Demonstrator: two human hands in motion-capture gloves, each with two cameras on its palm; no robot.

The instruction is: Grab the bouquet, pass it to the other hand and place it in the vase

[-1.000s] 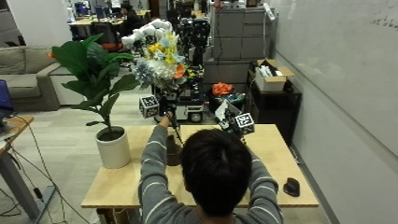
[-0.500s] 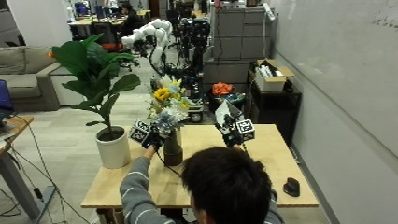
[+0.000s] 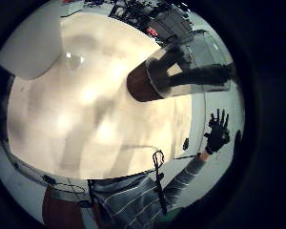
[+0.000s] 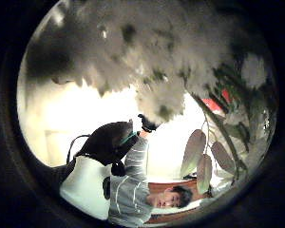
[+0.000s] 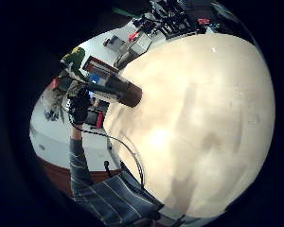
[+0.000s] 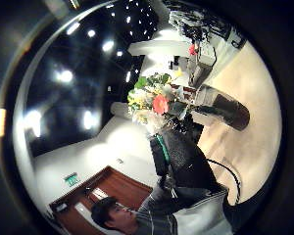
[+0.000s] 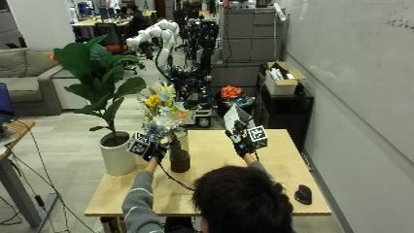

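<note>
Yellow-and-white bouquet (image 7: 162, 112) stands in the vase (image 7: 179, 158), left hand (image 7: 153, 151) apparently gripping its stems; right hand (image 7: 244, 142) open, empty; next, release

Bouquet (image 7: 162, 112) in vase (image 7: 179, 156) — on table (image 7: 278, 167)

I see the wooden table (image 7: 271, 167) carrying the dark vase (image 7: 179, 159), just beside my left-hand fingers (image 7: 154, 152); a black mouse (image 7: 302, 194) lies well apart.
</note>
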